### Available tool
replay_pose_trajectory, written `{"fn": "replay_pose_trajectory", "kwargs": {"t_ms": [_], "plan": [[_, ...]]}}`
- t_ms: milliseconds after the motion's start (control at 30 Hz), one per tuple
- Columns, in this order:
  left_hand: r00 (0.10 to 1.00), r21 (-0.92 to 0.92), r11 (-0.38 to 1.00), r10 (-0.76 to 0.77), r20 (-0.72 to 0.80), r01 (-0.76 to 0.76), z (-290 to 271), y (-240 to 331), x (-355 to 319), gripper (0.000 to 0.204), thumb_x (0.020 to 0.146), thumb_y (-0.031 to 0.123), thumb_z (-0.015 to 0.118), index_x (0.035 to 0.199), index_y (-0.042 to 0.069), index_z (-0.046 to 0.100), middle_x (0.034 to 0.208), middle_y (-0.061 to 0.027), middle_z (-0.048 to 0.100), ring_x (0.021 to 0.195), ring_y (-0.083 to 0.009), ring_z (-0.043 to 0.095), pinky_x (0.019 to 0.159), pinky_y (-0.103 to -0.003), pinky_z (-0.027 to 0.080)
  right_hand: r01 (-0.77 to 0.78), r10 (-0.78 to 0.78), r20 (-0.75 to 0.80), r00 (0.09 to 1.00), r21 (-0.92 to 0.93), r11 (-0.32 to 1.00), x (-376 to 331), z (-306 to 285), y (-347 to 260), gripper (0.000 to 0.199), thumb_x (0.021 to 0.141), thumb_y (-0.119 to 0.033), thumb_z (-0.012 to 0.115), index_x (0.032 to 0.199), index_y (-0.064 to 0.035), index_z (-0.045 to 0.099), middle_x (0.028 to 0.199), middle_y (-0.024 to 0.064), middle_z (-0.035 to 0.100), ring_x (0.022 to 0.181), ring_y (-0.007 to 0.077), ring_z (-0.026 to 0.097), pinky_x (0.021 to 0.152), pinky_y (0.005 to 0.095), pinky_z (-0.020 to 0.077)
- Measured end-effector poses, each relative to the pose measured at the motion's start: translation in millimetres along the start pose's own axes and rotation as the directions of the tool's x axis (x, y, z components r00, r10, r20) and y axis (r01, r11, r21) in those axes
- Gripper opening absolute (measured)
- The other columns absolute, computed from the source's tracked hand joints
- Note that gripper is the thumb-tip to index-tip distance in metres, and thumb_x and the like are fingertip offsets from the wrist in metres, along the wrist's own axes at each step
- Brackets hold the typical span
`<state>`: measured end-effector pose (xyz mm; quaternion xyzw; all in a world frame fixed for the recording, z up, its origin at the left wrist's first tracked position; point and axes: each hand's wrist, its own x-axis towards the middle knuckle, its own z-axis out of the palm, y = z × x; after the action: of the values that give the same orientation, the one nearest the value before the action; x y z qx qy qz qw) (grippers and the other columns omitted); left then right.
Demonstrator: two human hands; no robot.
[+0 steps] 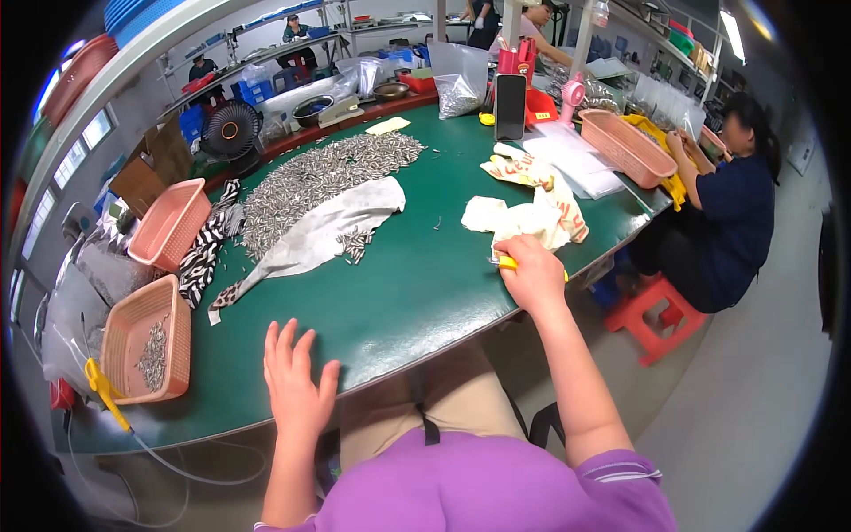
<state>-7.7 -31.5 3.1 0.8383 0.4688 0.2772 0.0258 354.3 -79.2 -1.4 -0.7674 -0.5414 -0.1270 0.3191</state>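
My left hand (299,377) is held with its fingers spread at the near edge of the green table (417,306), holding nothing. Further right, my right hand (532,273) is closed around a small yellow tool (507,262); its ends poke out on both sides of the fist, and its kind is hidden. Just beyond that hand lies a crumpled cream cloth (523,217) with red and yellow print. A large heap of small silver metal parts (310,182) spreads over the far left, with a grey cloth (332,229) along its near side.
Pink baskets (180,341) (171,224) stand at left, beside a yellow air gun (105,390) on a hose. A black-and-white striped cloth (206,253) lies by them. A phone (510,106) stands at the back. On the right, a person (740,204) sits on a red stool (660,319).
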Motion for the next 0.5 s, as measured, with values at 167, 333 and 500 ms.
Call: {"fn": "replay_pose_trajectory", "kwargs": {"t_ms": [167, 333, 500], "plan": [[1.000, -0.005, 1.000, 0.017, -0.023, -0.017, 1.4, -3.0, 4.6, 0.050, 0.082, 0.022, 0.071, 0.126, 0.005, 0.055, 0.143, -0.0154, 0.043, 0.141, -0.0389, 0.029, 0.111, -0.052, 0.029, -0.027, 0.027, 0.001, 1.000, 0.009, 1.000, 6.8, -0.9, -2.1, 0.020, 0.078, -0.015, 0.068, 0.098, -0.0167, 0.069, 0.098, 0.0040, 0.065, 0.090, 0.0272, 0.065, 0.076, 0.0408, 0.0533], [1.000, -0.002, 1.000, 0.010, -0.001, -0.010, 1.9, -0.6, 4.2, 0.049, 0.084, 0.023, 0.067, 0.127, 0.004, 0.054, 0.144, -0.0151, 0.043, 0.142, -0.0385, 0.028, 0.112, -0.052, 0.029, 0.021, -0.021, -0.056, 0.998, 0.013, 1.000, 5.2, -0.2, 0.3, 0.018, 0.079, -0.013, 0.065, 0.096, -0.0161, 0.070, 0.094, 0.0042, 0.065, 0.085, 0.0288, 0.065, 0.073, 0.0403, 0.0529], [1.000, -0.017, 1.000, 0.012, -0.017, -0.012, -0.8, 0.2, -0.3, 0.049, 0.084, 0.023, 0.067, 0.127, 0.004, 0.054, 0.144, -0.0156, 0.043, 0.142, -0.0390, 0.029, 0.111, -0.052, 0.029, 0.018, -0.016, -0.064, 0.998, 0.018, 1.000, 4.3, -2.7, -3.5, 0.016, 0.080, -0.012, 0.064, 0.095, -0.0156, 0.069, 0.092, 0.0050, 0.065, 0.083, 0.0291, 0.065, 0.071, 0.0405, 0.0524]]}}
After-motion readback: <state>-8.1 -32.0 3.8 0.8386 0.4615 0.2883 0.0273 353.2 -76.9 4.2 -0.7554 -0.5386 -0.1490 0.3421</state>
